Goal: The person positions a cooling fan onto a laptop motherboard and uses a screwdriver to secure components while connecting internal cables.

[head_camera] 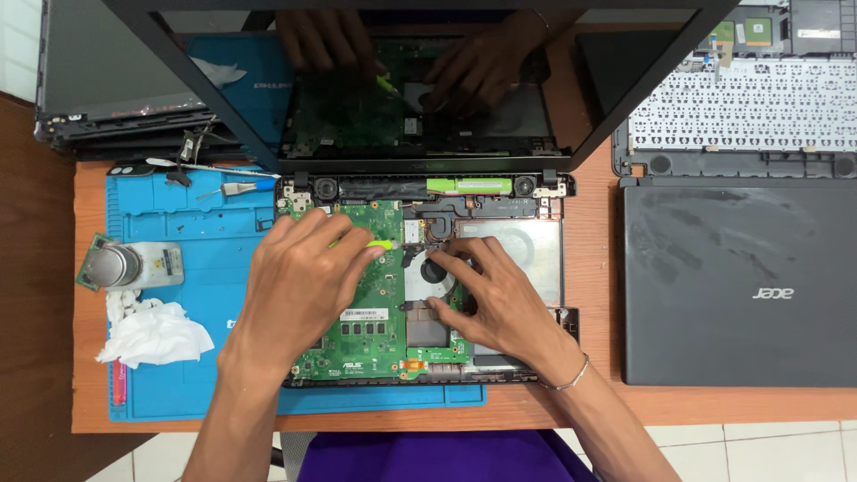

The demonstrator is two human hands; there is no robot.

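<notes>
An opened laptop base [536,245] lies on a blue work mat [192,232], its green circuit board [379,295] and round fan [428,272] exposed. My left hand [299,281] rests on the board and is closed around a yellow-green tool [379,243] whose tip points toward the fan area. My right hand [495,295] lies flat over the fan and lower board, fingers spread, pressing on parts there. The laptop's dark screen [420,107] stands open behind and mirrors both hands.
A closed dark grey laptop [741,281] sits to the right, with a detached keyboard panel [741,107] above it. On the mat's left are crumpled white tissue [156,335], a silver cylinder on a small board [120,265] and a small blue-handled tool [237,188]. Stacked panels [116,80] lie far left.
</notes>
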